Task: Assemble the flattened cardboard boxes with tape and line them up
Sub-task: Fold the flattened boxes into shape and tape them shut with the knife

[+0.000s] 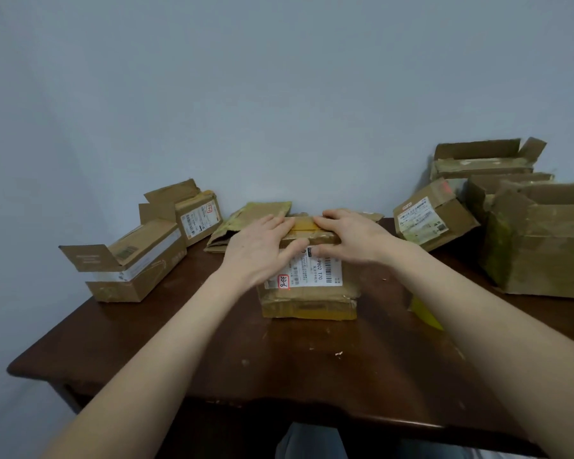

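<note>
**Both hands pressing down top seam of centre box**

Creased brown cardboard box (pixel 309 294) with a white shipping label (pixel 315 270) sits mid-table on the dark wooden table (pixel 279 366). Left hand (pixel 262 246) and right hand (pixel 355 236) lie flat on its top, fingers fairly straight and nearly meeting. Probably smoothing tape so the flaps stay closed. Yellowed old tape on its edges. Flattened yellowish cardboard box (pixel 249 223) at table's back edge, not yet built. Open-flapped small boxes (pixel 136 263) at table's left, larger boxes (pixel 540 240) at its right.

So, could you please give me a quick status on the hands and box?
Left hand and right hand flat on top of the labelled cardboard box. Flattened box behind it; nothing blocking.
</note>
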Demonstrator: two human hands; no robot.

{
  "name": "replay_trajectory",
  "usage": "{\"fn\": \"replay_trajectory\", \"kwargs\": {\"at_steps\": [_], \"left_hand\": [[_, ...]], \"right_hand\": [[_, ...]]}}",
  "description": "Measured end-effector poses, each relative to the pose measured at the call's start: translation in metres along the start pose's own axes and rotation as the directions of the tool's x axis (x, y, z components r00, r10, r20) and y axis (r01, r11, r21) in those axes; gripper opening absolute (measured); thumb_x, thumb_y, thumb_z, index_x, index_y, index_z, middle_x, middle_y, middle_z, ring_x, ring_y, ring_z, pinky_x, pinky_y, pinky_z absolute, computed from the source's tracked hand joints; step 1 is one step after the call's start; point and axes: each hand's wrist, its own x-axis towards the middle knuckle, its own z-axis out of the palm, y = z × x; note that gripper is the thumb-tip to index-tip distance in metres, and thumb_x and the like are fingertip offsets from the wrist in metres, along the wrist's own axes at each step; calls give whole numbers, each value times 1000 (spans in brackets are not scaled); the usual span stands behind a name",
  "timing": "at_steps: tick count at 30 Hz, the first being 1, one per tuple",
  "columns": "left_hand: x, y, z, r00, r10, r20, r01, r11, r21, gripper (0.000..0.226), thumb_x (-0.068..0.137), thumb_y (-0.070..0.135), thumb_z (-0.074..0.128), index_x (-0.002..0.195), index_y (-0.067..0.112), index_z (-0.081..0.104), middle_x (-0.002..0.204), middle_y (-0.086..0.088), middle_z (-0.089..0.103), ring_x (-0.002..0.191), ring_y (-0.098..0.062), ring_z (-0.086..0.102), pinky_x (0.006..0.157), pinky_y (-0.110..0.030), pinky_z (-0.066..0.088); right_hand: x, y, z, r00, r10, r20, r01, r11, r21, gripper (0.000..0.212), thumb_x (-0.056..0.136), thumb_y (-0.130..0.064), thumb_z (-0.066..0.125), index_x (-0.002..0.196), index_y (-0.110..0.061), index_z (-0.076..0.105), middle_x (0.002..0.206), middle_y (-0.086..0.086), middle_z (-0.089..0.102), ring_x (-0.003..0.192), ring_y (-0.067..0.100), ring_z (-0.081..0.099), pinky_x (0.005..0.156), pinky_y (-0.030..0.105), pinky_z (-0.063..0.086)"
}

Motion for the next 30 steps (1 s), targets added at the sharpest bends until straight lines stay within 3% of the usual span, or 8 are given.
{"fn": "replay_trajectory", "kwargs": {"at_steps": [3,7,18,21,25,28,30], "left_hand": [[5,-9,2,999,35,9,-35,997,62,67,92,60,37,150,27,26,157,7,22,145,-11,19,115,-31,19],[11,-2,11,996,74,-47,-75,997,-28,65,93,52,47,148,23,32,155,5,28,144,-12,22,116,-30,19],[25,-1,8,998,65,-5,-65,984,-164,60,88,48,59,143,29,41,151,11,35,140,-11,30,112,-37,28],[22,10,8,999,39,-8,-39,966,-255,57,89,39,61,141,27,44,150,10,37,140,-10,30,111,-32,24],[10,36,36,992,123,14,-111,939,-327,63,87,28,64,145,22,38,153,5,34,140,-12,30,109,-23,23],[8,33,39,997,73,-27,-78,928,-365,62,87,33,64,144,26,40,150,7,38,137,-9,33,107,-23,27],[9,27,26,995,76,-63,-91,952,-293,60,88,42,61,143,28,42,148,8,41,135,-11,37,108,-28,30]], "right_hand": [[5,2,1,1000,2,20,-2,1000,11,72,89,-56,54,150,-28,28,153,6,29,137,27,31,112,39,29],[6,13,0,999,36,24,-38,997,72,73,87,-53,59,150,-30,29,151,6,30,137,26,32,112,37,28],[5,26,8,994,107,15,-107,969,222,76,79,-57,67,145,-39,35,144,8,36,133,27,36,111,42,31],[-2,31,-7,994,108,34,-113,967,227,75,76,-51,74,143,-36,42,140,6,43,128,25,43,108,35,34],[-15,45,-14,979,154,131,-171,976,135,73,74,-45,78,139,-36,48,138,4,50,123,23,49,102,33,39],[-20,43,-7,987,149,60,-158,964,212,65,76,-44,77,135,-36,52,139,4,49,125,22,47,97,27,35],[-20,38,-6,993,114,-4,-107,944,313,61,77,-40,76,133,-32,56,135,2,53,117,15,50,92,21,34]]}}
